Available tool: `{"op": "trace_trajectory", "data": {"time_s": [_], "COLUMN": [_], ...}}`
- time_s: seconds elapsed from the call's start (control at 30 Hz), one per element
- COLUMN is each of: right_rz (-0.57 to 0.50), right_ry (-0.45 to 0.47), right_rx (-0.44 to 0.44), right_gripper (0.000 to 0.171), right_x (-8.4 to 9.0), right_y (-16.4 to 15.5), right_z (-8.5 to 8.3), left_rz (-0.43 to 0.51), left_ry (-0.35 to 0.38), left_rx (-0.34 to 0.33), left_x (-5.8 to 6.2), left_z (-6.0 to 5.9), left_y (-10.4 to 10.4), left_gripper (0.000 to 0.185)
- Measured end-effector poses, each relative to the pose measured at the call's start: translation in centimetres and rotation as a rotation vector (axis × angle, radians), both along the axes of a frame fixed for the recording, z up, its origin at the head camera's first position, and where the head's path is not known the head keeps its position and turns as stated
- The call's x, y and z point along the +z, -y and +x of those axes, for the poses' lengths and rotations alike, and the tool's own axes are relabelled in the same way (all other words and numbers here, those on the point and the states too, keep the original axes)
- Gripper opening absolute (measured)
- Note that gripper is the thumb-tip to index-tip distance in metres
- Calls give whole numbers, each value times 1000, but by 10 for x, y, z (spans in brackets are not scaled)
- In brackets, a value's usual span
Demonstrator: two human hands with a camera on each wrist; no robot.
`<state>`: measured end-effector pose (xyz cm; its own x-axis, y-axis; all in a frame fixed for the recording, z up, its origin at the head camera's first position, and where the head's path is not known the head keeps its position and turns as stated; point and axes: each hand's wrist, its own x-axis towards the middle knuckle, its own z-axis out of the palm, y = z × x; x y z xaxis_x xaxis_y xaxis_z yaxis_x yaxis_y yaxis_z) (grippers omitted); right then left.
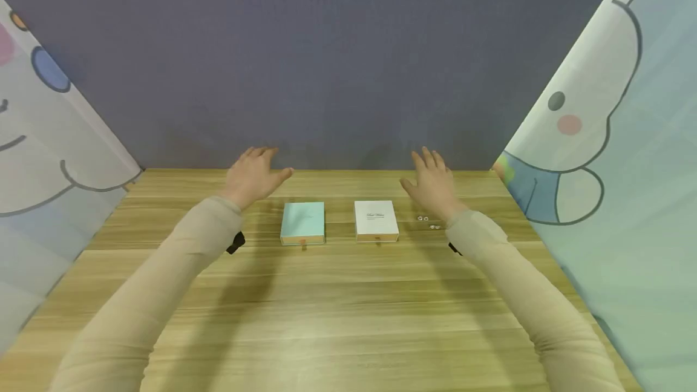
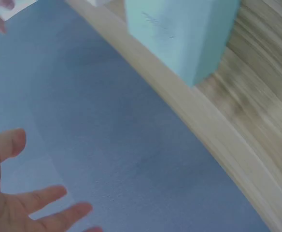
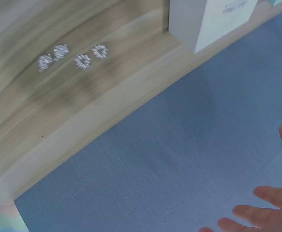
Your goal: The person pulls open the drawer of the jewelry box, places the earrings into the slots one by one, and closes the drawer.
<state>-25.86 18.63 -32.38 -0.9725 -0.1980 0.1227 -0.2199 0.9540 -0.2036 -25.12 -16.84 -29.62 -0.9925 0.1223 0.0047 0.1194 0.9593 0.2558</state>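
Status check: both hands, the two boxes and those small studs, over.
Left hand and right hand open, holding nothing, at the table's far edge. Mint box and white box closed, side by side, untouched. Four small studs right of white box. Nothing between.

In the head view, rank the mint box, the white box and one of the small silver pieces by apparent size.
1. White box and mint box: they look about equal, so no ranking between them.
2. Silver piece: far smaller.
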Motion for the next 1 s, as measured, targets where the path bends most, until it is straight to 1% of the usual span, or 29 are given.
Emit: {"op": "trace_trajectory", "data": {"time_s": [0.07, 0.17, 0.27, 0.4, 0.47, 0.53, 0.6, 0.7, 0.8, 0.9, 1.0], "right_rz": [-29, -77, -137, -245, -318, -381, -446, -546, -628, -683, -715], "right_ry": [-40, -69, -59, -40, -17, 2, 21, 51, 92, 166, 252], "right_rx": [22, 48, 63, 74, 74, 75, 86, 105, 120, 84, 33], "right_gripper": [68, 61, 55, 50, 48, 46, 42, 37, 33, 31, 31], "right_x": [-1, -4, -9, -17, -20, -24, -28, -34, -43, -52, -61], "right_y": [-3, -6, -8, -7, -5, -1, 2, 8, 11, 13, 15], "right_z": [4, 10, 18, 29, 34, 38, 42, 47, 52, 58, 64], "left_rz": [68, 202, 353, 527, 596, 650, 691, 708, 719, 743, 776], "left_ry": [-12, -18, -36, -107, -132, -135, -131, -136, -142, -121, -58], "left_rx": [-16, -31, -36, -48, -56, -63, -69, -94, -136, -172, -187], "left_x": [2, 2, -3, -13, -16, -19, -22, -29, -42, -55, -66], "left_z": [2, 6, 14, 24, 28, 31, 34, 37, 40, 43, 46], "left_y": [-2, -5, -9, -19, -23, -27, -30, -34, -38, -43, -47], "left_gripper": [75, 66, 56, 42, 38, 35, 34, 32, 30, 29, 29]}}
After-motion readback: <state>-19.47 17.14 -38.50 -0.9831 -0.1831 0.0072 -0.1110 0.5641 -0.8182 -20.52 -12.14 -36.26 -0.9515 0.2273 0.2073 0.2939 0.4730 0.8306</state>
